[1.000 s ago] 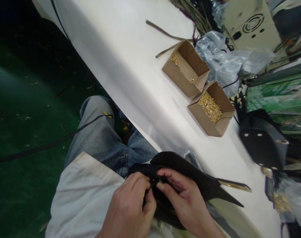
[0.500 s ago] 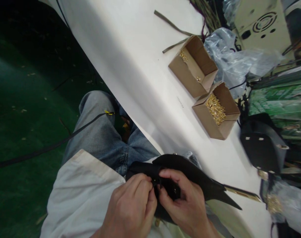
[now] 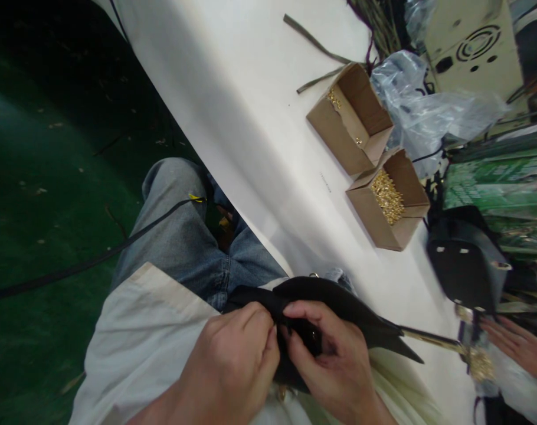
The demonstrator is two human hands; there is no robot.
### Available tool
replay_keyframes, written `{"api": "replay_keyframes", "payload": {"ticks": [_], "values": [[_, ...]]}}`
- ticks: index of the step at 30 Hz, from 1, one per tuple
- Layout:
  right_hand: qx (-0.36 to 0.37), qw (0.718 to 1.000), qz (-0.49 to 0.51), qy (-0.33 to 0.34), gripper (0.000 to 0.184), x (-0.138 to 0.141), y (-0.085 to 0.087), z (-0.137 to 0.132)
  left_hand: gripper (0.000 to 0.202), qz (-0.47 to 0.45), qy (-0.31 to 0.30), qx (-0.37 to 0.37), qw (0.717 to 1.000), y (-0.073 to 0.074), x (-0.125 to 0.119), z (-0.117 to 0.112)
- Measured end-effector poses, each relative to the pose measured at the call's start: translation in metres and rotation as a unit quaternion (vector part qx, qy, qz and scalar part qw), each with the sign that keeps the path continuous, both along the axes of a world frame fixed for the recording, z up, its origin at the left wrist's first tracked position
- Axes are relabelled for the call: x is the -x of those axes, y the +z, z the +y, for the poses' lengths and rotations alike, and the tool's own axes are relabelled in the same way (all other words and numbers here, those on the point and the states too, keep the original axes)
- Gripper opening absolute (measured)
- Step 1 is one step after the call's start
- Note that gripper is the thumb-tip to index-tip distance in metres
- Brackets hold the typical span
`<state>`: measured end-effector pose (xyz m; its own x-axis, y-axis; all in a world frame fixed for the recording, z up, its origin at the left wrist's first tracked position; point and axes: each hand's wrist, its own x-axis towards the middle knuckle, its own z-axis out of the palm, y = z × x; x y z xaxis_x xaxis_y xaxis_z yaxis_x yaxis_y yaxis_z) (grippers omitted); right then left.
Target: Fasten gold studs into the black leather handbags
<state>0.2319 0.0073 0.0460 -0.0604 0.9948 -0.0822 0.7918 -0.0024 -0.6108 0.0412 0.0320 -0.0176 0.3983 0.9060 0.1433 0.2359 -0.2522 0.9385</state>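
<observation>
Your left hand (image 3: 233, 357) was curled nearly closed, thumb and fingers pinching the black piece (image 3: 324, 289); whether a small part sat between those fingertips, you could not tell. Your right hand (image 3: 337, 360) was partly closed, thumb and forefinger gripping the same piece beside the left fingertips. That piece lay under and between your 2 hands, spreading past the right knuckles. Just ahead of your left hand were your jeans (image 3: 171, 224), with a black cord (image 3: 131, 239) across them. Ahead and right of your right hand, the white tabletop (image 3: 259, 136) carried 2 cardboard boxes (image 3: 368, 215) with small gold pieces (image 3: 387, 198) inside. Farther right stood a black bag (image 3: 461, 268); nearby, well apart from your right hand, was another person's hand (image 3: 519, 348).
</observation>
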Motion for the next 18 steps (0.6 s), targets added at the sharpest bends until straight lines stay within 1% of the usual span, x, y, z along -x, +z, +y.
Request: {"api": "replay_keyframes", "payload": {"ticks": [4, 8, 10, 12, 15, 18], "values": [[0.019, 1.0, 0.019, -0.012, 0.036, 0.002, 0.002, 0.003, 0.021, 0.004, -0.036, 0.045, 0.998, 0.0, 0.002, 0.011], [0.03, 0.999, 0.027, -0.014, 0.037, 0.001, -0.002, 0.004, 0.021, 0.009, -0.06, 0.043, 0.997, -0.002, 0.005, 0.023], [0.035, 0.999, 0.031, -0.004, 0.037, 0.002, -0.004, 0.007, 0.022, 0.027, -0.081, 0.026, 0.996, -0.003, 0.008, 0.029], [0.039, 0.998, 0.043, 0.001, 0.036, 0.004, -0.006, 0.012, 0.022, 0.064, -0.098, -0.011, 0.993, -0.002, 0.012, 0.036], [0.046, 0.997, 0.064, -0.005, 0.035, 0.007, -0.008, 0.019, 0.023, 0.102, -0.104, -0.072, 0.987, 0.001, 0.016, 0.046], [0.052, 0.996, 0.075, -0.017, 0.037, 0.008, -0.011, 0.024, 0.022, 0.105, -0.102, -0.088, 0.985, 0.002, 0.018, 0.051]]}}
